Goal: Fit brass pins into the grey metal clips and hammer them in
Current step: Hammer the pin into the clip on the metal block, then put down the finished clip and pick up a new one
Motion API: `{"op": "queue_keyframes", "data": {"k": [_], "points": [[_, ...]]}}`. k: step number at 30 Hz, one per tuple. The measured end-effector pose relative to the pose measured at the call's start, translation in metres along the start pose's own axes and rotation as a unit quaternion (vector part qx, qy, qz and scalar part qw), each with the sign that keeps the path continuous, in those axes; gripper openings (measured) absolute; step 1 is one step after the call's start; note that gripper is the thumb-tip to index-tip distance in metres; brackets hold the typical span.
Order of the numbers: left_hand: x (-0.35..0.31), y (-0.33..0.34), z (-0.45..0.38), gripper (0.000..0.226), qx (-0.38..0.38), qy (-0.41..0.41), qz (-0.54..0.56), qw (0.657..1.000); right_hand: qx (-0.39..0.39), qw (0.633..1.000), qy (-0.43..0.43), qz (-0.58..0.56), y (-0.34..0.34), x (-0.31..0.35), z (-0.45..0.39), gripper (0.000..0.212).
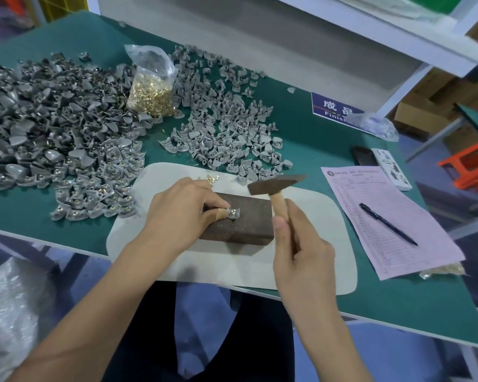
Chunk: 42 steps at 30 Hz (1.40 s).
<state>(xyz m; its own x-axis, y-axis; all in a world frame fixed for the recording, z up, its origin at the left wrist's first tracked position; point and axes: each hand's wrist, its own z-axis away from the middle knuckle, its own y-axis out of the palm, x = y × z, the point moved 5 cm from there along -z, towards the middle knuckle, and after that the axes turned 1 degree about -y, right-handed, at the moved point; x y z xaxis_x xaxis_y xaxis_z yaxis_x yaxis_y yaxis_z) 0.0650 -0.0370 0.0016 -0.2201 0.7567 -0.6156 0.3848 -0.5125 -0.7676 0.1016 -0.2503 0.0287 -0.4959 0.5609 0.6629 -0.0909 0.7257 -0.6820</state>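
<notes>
Grey metal clip (233,213) lies on the top face of a dark brown rectangular block (240,219), pinched at its 9 o'clock end by the left hand (181,208); the fingertips hide part of the clip, and whether a pin sits in it cannot be made out. The right hand (301,249) grips the wooden handle of a rust-brown hammer (276,186), its head raised at the block's 1 o'clock. Loose brass pins (209,178) lie at 11 o'clock on the pale felt mat (309,216). Heaps of grey clips (53,128) spread at 10 o'clock, cut off by the left edge.
</notes>
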Motion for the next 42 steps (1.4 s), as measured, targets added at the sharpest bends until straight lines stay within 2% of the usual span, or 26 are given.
{"op": "queue_keyframes", "data": {"k": [2, 3, 4, 7, 10, 12, 15, 17, 20, 22, 24, 28, 34, 38, 42], "points": [[0.001, 0.000, 0.000, 0.005, 0.001, 0.003, -0.005, 1.000, 0.088, 0.995, 0.019, 0.041, 0.011, -0.005, 0.000, 0.037], [0.001, 0.000, 0.000, 0.006, 0.003, 0.003, -0.005, 1.000, 0.108, 0.992, 0.025, 0.059, 0.010, -0.010, -0.001, 0.036], [0.001, 0.000, -0.001, 0.006, 0.006, 0.004, -0.004, 1.000, 0.104, 0.991, 0.031, 0.073, 0.005, -0.013, -0.002, 0.035], [0.001, 0.000, -0.002, 0.006, 0.011, 0.002, -0.005, 1.000, 0.028, 0.994, 0.064, 0.087, -0.011, -0.025, -0.005, 0.036], [0.002, 0.002, 0.000, 0.007, 0.017, -0.002, -0.014, 1.000, -0.031, 0.970, 0.110, 0.216, -0.019, -0.044, -0.003, 0.044], [0.000, 0.003, 0.006, 0.005, 0.012, 0.002, -0.003, 1.000, -0.031, 0.954, 0.156, 0.253, -0.020, -0.057, -0.003, 0.046], [0.004, 0.002, 0.021, 0.002, -0.031, -0.008, 0.094, 0.995, 0.005, 0.930, 0.201, 0.307, -0.015, -0.065, -0.002, 0.045], [0.013, 0.000, 0.032, 0.004, -0.064, -0.021, 0.144, 0.987, -0.033, 0.931, 0.157, 0.327, -0.010, -0.056, -0.005, 0.036], [0.029, -0.005, 0.044, 0.007, -0.082, -0.040, 0.155, 0.984, -0.111, 0.977, -0.003, 0.184, 0.007, -0.023, -0.011, 0.018], [0.040, -0.012, 0.051, 0.009, -0.088, -0.055, 0.136, 0.985, -0.092, 0.985, -0.109, 0.095, 0.032, 0.005, -0.014, 0.015], [0.051, -0.022, 0.060, 0.011, -0.097, -0.067, 0.115, 0.986, -0.038, 0.983, -0.174, 0.037, 0.061, 0.034, -0.015, 0.014], [0.077, -0.045, 0.079, 0.020, -0.110, -0.080, 0.107, 0.985, 0.033, 0.970, -0.235, 0.051, 0.116, 0.076, -0.011, 0.013], [0.120, -0.060, 0.104, 0.026, -0.104, -0.133, 0.083, 0.982, 0.106, 0.959, -0.256, 0.063, 0.168, 0.099, -0.003, 0.005], [0.131, -0.060, 0.114, 0.027, -0.127, -0.156, 0.084, 0.976, 0.074, 0.970, -0.194, 0.125, 0.176, 0.098, -0.003, 0.002], [0.136, -0.063, 0.114, 0.015, -0.118, -0.137, 0.071, 0.981, 0.056, 0.975, -0.155, 0.150, 0.178, 0.100, -0.013, 0.002]]}}
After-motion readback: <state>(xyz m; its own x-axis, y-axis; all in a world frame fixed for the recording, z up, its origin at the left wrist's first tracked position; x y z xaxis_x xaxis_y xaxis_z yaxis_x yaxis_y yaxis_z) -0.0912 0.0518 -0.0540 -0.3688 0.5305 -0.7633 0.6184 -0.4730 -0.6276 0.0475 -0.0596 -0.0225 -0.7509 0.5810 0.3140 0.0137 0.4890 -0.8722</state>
